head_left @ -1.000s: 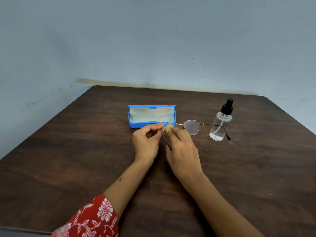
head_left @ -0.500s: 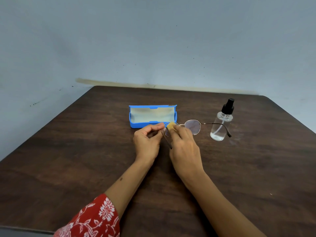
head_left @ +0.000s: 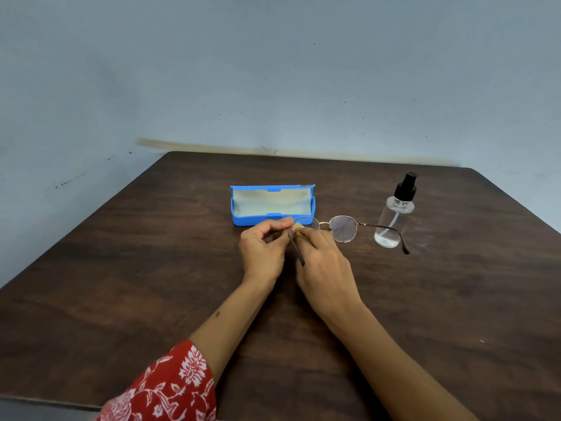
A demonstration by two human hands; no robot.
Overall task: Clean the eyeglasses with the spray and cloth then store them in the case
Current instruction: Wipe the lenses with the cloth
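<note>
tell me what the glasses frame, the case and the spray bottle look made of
Eyeglasses: thin metal wire frame, gold-toned and slightly shiny, with darker temple tips, probably plastic.
Case: matte blue shell, likely moulded plastic, with a pale lining that looks soft.
Spray bottle: clear, see-through body, plastic or glass, with a black pump top.

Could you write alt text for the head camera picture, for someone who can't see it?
Two hands clean gold-rimmed eyeglasses over a dark wooden table: the left hand pinches the frame while the right hand rubs a small yellow cloth on one lens. Behind stand an open blue case and a clear spray bottle.
</note>
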